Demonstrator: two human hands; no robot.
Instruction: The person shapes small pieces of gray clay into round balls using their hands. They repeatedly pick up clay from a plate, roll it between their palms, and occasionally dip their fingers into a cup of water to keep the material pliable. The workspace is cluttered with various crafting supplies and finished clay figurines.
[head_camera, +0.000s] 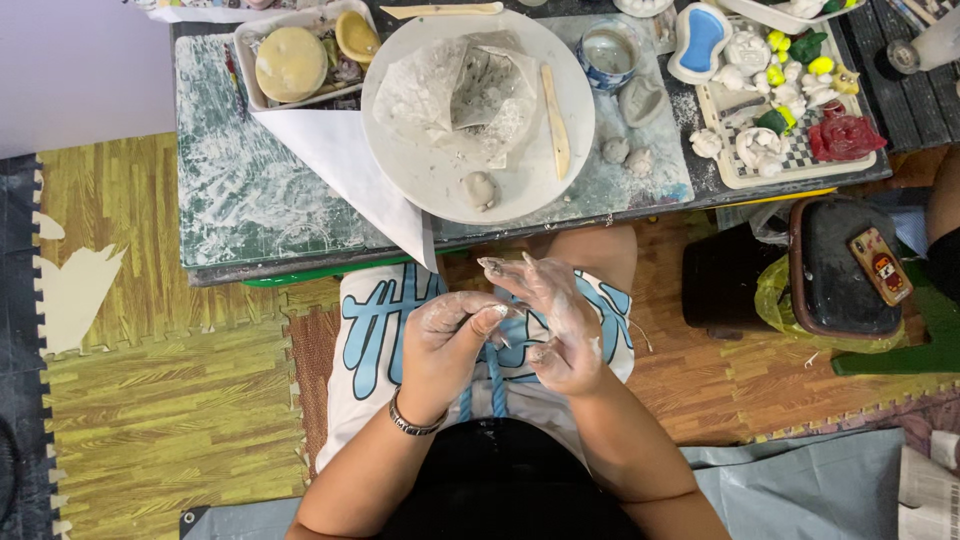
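Both hands are together above the lap, coated with pale wet clay. The left hand (447, 340) is curled narrow, its thumb and fingers pinching something small against the palm of the right hand (553, 320), which is spread wide with fingers pointing away from the body. Whether a bit of clay is between them I cannot tell; it looks like a step of rubbing or rolling a small piece, or of cleaning the fingers. As a judgement, the next move needs a light, even pressure, because wet clay sticks to skin. Ahead of the hands, on the counter (240, 200), stands a round white plate (420, 165) with a crumpled paper (460, 90), a wooden stick (555, 120) and a small clay ball (481, 189) at its near edge. Further right of the hands lies a tray (735, 175) of small painted figures. Two more clay lumps (627, 155) lie between plate and tray. The floor (160, 400) is of wood-pattern foam mats, and a dark bin (840, 265) stands to the right.
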